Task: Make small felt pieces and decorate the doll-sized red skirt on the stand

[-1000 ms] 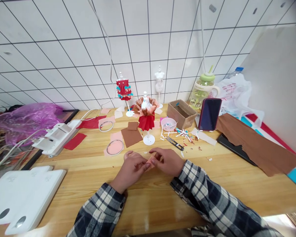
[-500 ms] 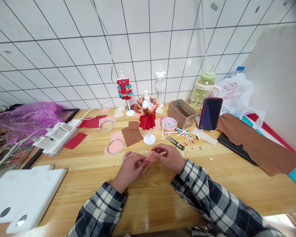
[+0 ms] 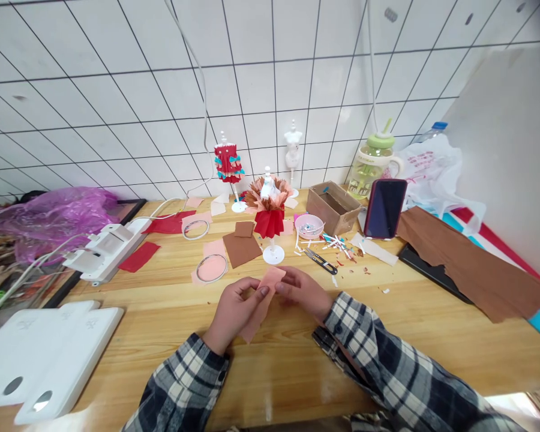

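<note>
A strip of pink crepe paper (image 3: 261,309) slants between my two hands above the wooden table. My left hand (image 3: 236,306) pinches its left edge between thumb and fingers. On the other side, my right hand (image 3: 302,292) grips it near the upper end, its fingertips partly behind the paper. Just beyond stands a small white mannequin (image 3: 268,187) with a red paper skirt (image 3: 270,223) and a ruffled pink and brown collar (image 3: 251,198). Thread snips (image 3: 321,261) lie past my right hand. Brown paper squares (image 3: 242,249) and a metal ring (image 3: 212,268) on pink paper lie to the left.
A red-dressed mannequin (image 3: 228,163) and a bare one (image 3: 292,150) stand at the back. Right of centre are a pink bowl (image 3: 309,234), paper scraps (image 3: 339,246), a cardboard box (image 3: 326,211) and a phone (image 3: 384,209). A power strip (image 3: 110,257) sits at left.
The pink paper, earlier folded narrow and mostly covered by my fingers, now shows as a longer, wider strip. My left hand has turned slightly and my right hand has shifted a little.
</note>
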Available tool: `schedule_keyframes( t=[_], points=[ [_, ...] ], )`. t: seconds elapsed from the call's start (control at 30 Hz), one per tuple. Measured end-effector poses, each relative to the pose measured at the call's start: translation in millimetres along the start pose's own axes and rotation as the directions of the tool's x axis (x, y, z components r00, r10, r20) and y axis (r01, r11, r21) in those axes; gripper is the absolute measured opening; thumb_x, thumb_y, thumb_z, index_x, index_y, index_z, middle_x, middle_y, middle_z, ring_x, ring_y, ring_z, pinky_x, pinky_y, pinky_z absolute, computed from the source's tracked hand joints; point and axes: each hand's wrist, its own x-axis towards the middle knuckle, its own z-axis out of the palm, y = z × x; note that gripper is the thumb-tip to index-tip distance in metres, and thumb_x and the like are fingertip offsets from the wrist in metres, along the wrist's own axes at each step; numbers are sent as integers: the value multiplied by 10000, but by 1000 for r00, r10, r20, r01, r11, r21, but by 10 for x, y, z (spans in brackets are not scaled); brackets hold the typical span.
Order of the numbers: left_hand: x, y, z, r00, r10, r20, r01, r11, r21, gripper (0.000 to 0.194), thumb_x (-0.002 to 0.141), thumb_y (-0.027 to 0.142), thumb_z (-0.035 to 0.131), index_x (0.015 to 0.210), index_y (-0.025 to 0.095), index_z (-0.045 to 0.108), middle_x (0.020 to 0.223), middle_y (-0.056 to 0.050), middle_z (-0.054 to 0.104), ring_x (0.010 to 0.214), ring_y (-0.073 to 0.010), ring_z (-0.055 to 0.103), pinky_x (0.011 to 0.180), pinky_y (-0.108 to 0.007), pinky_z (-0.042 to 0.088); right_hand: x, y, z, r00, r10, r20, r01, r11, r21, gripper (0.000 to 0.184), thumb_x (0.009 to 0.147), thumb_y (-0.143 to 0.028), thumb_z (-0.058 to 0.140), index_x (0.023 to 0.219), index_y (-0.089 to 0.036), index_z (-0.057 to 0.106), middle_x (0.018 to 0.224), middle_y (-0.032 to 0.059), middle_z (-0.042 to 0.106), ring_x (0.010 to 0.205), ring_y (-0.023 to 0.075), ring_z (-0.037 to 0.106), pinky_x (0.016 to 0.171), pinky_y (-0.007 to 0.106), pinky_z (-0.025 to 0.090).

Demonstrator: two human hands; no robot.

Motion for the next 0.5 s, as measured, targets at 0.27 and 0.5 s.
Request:
schedule_keyframes(
  t=[0.27, 0.5],
  points=[
    [-8, 15, 50, 998, -58, 38, 61, 993, -104, 227, 792, 377, 653, 857, 172, 727, 869, -55, 748, 831, -208, 661, 779, -290, 496, 1, 149, 145, 994, -27, -102, 22, 999, -49, 310, 672, -410, 740, 861, -174, 676, 786, 31, 695, 641, 147, 585, 499, 238, 425],
    [2, 58, 52, 989, -142, 33, 145, 964, -224, 277, 762, 404, 684, 888, 160, 718, 878, -57, 742, 806, -196, 657, 729, -277, 502, 17, 95, 73, 983, -99, -153, 74, 983, -167, 175, 689, -329, 670, 794, -189, 657, 734, 21, 660, 653, 159, 583, 526, 261, 475]
  ],
)
